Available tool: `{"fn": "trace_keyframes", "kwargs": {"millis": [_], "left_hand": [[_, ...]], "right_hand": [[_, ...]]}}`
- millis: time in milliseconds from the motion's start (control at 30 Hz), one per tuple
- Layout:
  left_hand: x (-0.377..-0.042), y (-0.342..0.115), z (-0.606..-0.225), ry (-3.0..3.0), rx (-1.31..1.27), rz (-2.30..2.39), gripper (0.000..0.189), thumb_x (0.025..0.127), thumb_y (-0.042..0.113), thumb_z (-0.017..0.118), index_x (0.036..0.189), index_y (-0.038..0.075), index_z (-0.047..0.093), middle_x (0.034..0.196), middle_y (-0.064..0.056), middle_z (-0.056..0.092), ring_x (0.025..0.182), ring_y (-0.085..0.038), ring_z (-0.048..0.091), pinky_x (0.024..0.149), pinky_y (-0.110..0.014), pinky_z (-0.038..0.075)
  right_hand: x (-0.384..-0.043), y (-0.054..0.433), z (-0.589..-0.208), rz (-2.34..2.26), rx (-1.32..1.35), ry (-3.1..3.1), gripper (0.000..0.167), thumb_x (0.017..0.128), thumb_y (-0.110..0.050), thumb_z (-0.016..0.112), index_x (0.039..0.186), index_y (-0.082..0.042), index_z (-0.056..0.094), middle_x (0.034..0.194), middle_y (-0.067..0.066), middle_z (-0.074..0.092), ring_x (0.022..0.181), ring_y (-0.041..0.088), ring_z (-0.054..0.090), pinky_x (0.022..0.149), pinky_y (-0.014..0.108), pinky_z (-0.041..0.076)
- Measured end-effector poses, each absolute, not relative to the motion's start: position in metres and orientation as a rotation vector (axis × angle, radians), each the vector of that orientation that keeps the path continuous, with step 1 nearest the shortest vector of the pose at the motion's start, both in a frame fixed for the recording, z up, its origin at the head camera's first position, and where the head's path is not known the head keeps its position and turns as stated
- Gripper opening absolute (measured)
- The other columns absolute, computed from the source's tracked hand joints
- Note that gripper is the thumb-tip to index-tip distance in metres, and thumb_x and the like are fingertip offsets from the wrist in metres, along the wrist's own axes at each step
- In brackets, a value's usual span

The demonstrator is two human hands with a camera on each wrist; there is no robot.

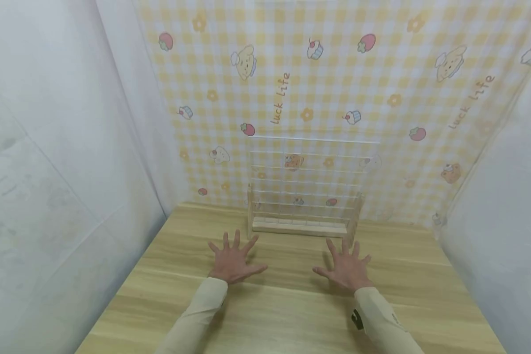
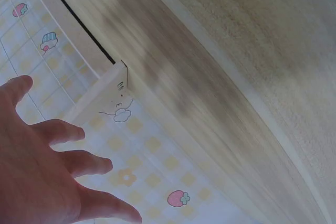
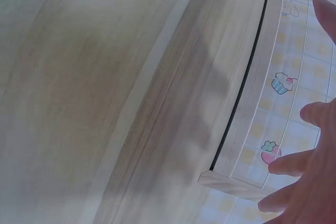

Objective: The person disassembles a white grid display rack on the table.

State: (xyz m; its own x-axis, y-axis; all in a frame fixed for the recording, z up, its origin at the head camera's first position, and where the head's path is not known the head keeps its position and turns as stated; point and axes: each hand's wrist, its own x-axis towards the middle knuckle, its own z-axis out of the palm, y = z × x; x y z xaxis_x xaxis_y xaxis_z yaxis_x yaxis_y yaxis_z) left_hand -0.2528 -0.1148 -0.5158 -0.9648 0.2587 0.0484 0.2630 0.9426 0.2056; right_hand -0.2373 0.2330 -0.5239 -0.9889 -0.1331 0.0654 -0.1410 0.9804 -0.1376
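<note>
Both hands are held out with fingers spread, and neither holds anything. In the head view the left hand (image 1: pixel 232 260) is just in front of the left end of a rack (image 1: pixel 298 228) with a wooden base and a white wire grid. The right hand (image 1: pixel 347 268) is before the rack's right end, its fingertips near the wooden side post (image 1: pixel 355 216). Shadows on the wood in both wrist views suggest the hands are above the tabletop; contact cannot be told. The left wrist view shows the left hand (image 2: pixel 42 171) beside the rack's end.
The rack stands on a light wood-grain table (image 1: pixel 287 314), close to a yellow checked cloth (image 1: pixel 318 88) with printed cupcakes and strawberries. White sheets hang at the left (image 1: pixel 62 147) and right (image 1: pixel 495 196) of the table.
</note>
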Motion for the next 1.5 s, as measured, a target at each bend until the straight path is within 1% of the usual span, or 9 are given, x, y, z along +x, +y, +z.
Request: {"fn": "trace_keyframes", "kwargs": {"millis": [467,567,700,800,900,1133,1233,1367,1500], "left_hand": [[-0.259,-0.118,-0.51,-3.039,-0.43,-0.375,0.092,0.082,0.079,0.055,0.155,0.027,0.036,0.162,-0.026,0.03,0.144,-0.058,0.031,0.099,-0.088,0.025],[-0.261,-0.122,-0.513,-3.02,-0.463,-0.521,0.087,0.087,0.069,0.059,0.154,0.017,0.039,0.16,-0.027,0.032,0.143,-0.054,0.036,0.102,-0.079,0.035],[-0.266,-0.128,-0.521,-2.976,-0.501,-0.786,0.08,0.094,0.051,0.062,0.152,0.003,0.037,0.158,-0.029,0.034,0.139,-0.05,0.043,0.106,-0.065,0.045],[-0.273,-0.133,-0.521,-2.935,-0.436,-0.997,0.075,0.095,0.045,0.062,0.152,0.003,0.036,0.159,-0.024,0.037,0.141,-0.047,0.043,0.111,-0.062,0.041],[-0.281,-0.137,-0.513,-2.868,-0.365,-1.171,0.071,0.096,0.041,0.062,0.152,0.005,0.038,0.158,-0.02,0.04,0.144,-0.045,0.041,0.115,-0.063,0.036],[-0.306,-0.139,-0.49,-2.766,-0.34,-1.339,0.059,0.102,0.035,0.054,0.151,0.006,0.038,0.155,-0.022,0.043,0.14,-0.044,0.047,0.112,-0.061,0.041],[-0.316,-0.138,-0.478,-2.731,-0.323,-1.447,0.055,0.104,0.03,0.051,0.152,0.007,0.036,0.158,-0.021,0.039,0.142,-0.044,0.045,0.113,-0.06,0.04],[-0.33,-0.135,-0.463,-2.688,-0.303,-1.505,0.053,0.104,0.024,0.049,0.152,0.007,0.035,0.158,-0.021,0.039,0.141,-0.042,0.046,0.113,-0.056,0.043],[-0.342,-0.131,-0.449,-2.669,-0.276,-1.532,0.053,0.105,0.024,0.048,0.153,0.007,0.033,0.157,-0.022,0.04,0.141,-0.041,0.047,0.113,-0.053,0.044]], "right_hand": [[-0.242,0.243,-0.52,0.284,0.178,-3.066,0.097,0.085,-0.074,0.057,0.157,-0.014,0.032,0.16,0.031,0.026,0.14,0.068,0.023,0.093,0.092,0.022],[-0.244,0.249,-0.52,0.382,0.179,-3.076,0.09,0.09,-0.065,0.06,0.157,-0.011,0.03,0.16,0.03,0.026,0.14,0.068,0.024,0.095,0.09,0.024],[-0.247,0.26,-0.521,0.5,0.221,-3.037,0.086,0.093,-0.051,0.064,0.155,-0.005,0.028,0.152,0.035,0.037,0.133,0.065,0.036,0.092,0.083,0.038],[-0.253,0.269,-0.519,0.55,0.282,-2.972,0.086,0.094,-0.043,0.067,0.154,0.001,0.026,0.146,0.041,0.04,0.128,0.063,0.044,0.09,0.075,0.047],[-0.263,0.275,-0.515,0.623,0.319,-2.941,0.084,0.095,-0.038,0.066,0.154,0.005,0.024,0.145,0.044,0.038,0.128,0.062,0.045,0.096,0.071,0.046],[-0.283,0.291,-0.498,0.814,0.246,-2.949,0.069,0.097,-0.026,0.064,0.145,0.013,0.034,0.132,0.04,0.054,0.117,0.054,0.058,0.098,0.064,0.048],[-0.29,0.298,-0.486,0.868,0.201,-2.953,0.066,0.099,-0.028,0.061,0.144,0.014,0.037,0.136,0.04,0.051,0.123,0.057,0.053,0.102,0.066,0.045],[-0.297,0.306,-0.465,0.978,0.097,-2.965,0.075,0.101,-0.036,0.056,0.15,0.013,0.028,0.147,0.043,0.037,0.134,0.061,0.039,0.108,0.07,0.038],[-0.305,0.311,-0.442,0.967,0.017,-2.991,0.082,0.102,-0.042,0.052,0.151,0.015,0.018,0.147,0.046,0.034,0.134,0.061,0.039,0.107,0.068,0.04]]}}
